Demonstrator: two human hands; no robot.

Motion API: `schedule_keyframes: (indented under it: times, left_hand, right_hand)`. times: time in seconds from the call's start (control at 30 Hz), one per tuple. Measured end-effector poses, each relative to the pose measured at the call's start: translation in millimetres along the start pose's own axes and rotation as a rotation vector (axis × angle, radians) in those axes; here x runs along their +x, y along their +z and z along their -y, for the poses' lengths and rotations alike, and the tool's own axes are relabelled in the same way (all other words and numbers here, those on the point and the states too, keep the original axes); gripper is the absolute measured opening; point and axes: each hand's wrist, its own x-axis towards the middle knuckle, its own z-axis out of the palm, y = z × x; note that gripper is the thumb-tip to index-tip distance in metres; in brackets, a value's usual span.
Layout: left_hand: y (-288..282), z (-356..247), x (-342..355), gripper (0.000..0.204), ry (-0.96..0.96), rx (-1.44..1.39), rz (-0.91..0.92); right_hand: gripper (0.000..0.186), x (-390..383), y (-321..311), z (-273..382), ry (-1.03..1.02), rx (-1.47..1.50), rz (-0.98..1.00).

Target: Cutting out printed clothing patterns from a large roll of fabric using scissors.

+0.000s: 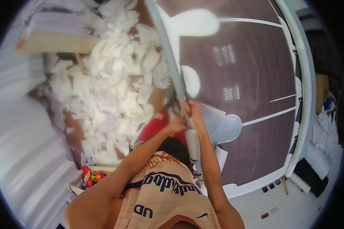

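Note:
A large printed sheet with dark brown panels [263, 72] and white borders lies over the table at the right. My right hand [193, 111] is closed around the handles of dark scissors [184, 82], whose blades point away from me along the table's left edge. Just left of it and nearer to me, my left hand [176, 125] is closed, its fingertips close to the sheet's edge; what they pinch is blurred and hidden. A cut-away part beside my right hand bares a grey table surface [216, 124], where the sheet's loose white edge curls up.
A large heap of white paper scraps [111, 76] covers the brown floor to the left. Pale rails [162, 34] edge the table. A box with colourful packets [91, 176] stands at lower left, and rolls [317, 162] lie at far right.

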Motion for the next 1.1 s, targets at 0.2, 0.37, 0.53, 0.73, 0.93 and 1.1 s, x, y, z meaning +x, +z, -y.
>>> schedule_keyframes:
  times: [0.2, 0.37, 0.53, 0.73, 0.93, 1.1]
  left_hand:
    - [-14.8, -17.4, 11.6, 0.052, -0.023, -0.290, 0.070]
    - [-15.2, -5.9, 23.4, 0.032, 0.176, -0.273, 0.061]
    - [-21.9, -15.8, 23.9, 0.037, 0.051, -0.016, 0.092]
    - [-23.1, -3.8, 37.4, 0.048, 0.066, -0.045, 0.149]
    - [-9.5, 23.7, 56.8, 0.047, 0.062, 0.486, 0.200]
    - [-16.3, 13.6, 48.6, 0.045, -0.059, 0.389, 0.241]
  right_hand:
    - [0.048, 14.7, 21.6, 5.1, 0.097, 0.078, -0.098]
    - [0.043, 24.6, 27.0, 7.2, 0.095, 0.078, -0.117]
    - [0.041, 35.6, 30.1, 18.9, 0.081, 0.090, -0.128]
    - [0.041, 50.1, 42.5, 38.9, -0.006, 0.115, -0.157]
    - [0.027, 66.9, 41.4, 58.8, 0.074, 0.046, -0.112]
    - [0.044, 87.2, 44.3, 77.5, 0.005, 0.101, -0.159]
